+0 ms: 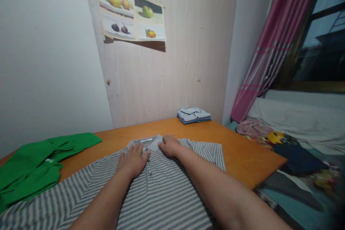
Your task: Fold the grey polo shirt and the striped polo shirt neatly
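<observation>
Under left hand [134, 160] and right hand [170, 146]: striped shirt [164, 190], body running nearward;
Collar [154, 145]: right hand touching, left hand close;
Fingers: apart, clamping nothing

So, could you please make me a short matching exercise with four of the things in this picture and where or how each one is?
Things:
1. Striped shirt
2. Green garment
3. White and blue clothes
4. Pink curtain

Places and states:
A. Lying loose at the left of the table
B. Hanging beside the window
C. Spread out beneath the left hand and the right hand
D. Folded in a small stack

Right pairs: 1-C, 2-A, 3-D, 4-B
</observation>
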Demonstrator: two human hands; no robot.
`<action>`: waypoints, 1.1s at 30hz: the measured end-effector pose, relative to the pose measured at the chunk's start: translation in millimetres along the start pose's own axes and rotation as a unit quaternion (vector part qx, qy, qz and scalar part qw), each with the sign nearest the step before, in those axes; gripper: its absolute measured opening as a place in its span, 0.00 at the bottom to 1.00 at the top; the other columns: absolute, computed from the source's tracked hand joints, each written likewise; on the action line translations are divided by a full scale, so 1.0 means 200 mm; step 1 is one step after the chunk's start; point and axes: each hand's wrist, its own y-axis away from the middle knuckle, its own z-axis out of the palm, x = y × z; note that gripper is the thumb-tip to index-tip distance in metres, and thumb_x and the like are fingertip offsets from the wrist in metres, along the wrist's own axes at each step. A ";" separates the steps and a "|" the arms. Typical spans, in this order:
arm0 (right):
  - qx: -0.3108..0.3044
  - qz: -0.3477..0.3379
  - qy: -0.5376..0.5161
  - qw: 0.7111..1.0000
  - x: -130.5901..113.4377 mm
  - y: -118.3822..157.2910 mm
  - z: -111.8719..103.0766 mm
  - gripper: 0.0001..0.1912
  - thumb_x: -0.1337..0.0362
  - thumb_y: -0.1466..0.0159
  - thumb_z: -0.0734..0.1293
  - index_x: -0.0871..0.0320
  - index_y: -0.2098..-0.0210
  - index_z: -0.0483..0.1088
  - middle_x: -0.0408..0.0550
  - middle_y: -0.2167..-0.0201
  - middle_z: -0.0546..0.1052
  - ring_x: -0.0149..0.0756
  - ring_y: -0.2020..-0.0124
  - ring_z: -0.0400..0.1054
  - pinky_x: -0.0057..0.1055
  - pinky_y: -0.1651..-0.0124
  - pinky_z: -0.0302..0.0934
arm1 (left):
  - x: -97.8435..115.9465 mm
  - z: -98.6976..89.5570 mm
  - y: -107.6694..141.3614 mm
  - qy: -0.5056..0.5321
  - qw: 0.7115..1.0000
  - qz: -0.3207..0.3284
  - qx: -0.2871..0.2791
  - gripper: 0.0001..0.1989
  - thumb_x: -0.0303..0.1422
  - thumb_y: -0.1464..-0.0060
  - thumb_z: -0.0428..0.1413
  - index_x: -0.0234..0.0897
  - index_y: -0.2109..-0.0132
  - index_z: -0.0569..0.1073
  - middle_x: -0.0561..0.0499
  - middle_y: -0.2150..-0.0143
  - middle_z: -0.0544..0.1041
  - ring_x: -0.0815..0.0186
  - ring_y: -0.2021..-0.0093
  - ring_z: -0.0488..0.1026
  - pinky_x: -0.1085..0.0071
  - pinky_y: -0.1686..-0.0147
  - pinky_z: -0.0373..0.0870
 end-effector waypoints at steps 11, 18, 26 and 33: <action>0.037 0.112 0.054 0.991 0.39 0.10 -0.30 0.28 0.54 0.28 0.51 0.61 0.43 0.72 0.60 0.42 0.74 0.47 0.42 0.68 0.36 0.44 0.60 | -0.01 0.01 -0.02 0.003 1.000 0.005 -0.002 0.40 0.56 0.37 0.34 0.37 0.28 0.55 0.44 0.24 0.48 0.49 0.26 0.45 0.38 0.33 0.43; 0.091 0.221 0.132 0.962 0.62 0.33 -0.30 0.24 0.59 0.31 0.55 0.63 0.46 0.74 0.65 0.45 0.75 0.53 0.43 0.67 0.41 0.46 0.61 | 0.00 -0.01 -0.02 -0.008 1.000 0.004 -0.006 0.39 0.55 0.37 0.35 0.37 0.28 0.56 0.44 0.24 0.49 0.49 0.26 0.45 0.38 0.33 0.45; 0.113 0.219 0.166 0.955 0.71 0.43 -0.27 0.24 0.54 0.30 0.56 0.61 0.46 0.73 0.63 0.47 0.76 0.51 0.45 0.69 0.41 0.46 0.60 | 0.00 -0.02 0.00 -0.010 1.000 -0.001 -0.007 0.38 0.54 0.37 0.36 0.37 0.28 0.56 0.44 0.25 0.49 0.49 0.26 0.45 0.39 0.33 0.45; 0.088 0.230 0.163 0.955 0.81 0.43 -0.32 0.22 0.52 0.29 0.58 0.58 0.50 0.76 0.62 0.50 0.79 0.49 0.48 0.72 0.39 0.50 0.61 | 0.00 -0.02 0.00 -0.009 1.000 -0.002 -0.010 0.39 0.55 0.37 0.36 0.37 0.28 0.56 0.43 0.25 0.49 0.50 0.26 0.45 0.39 0.33 0.44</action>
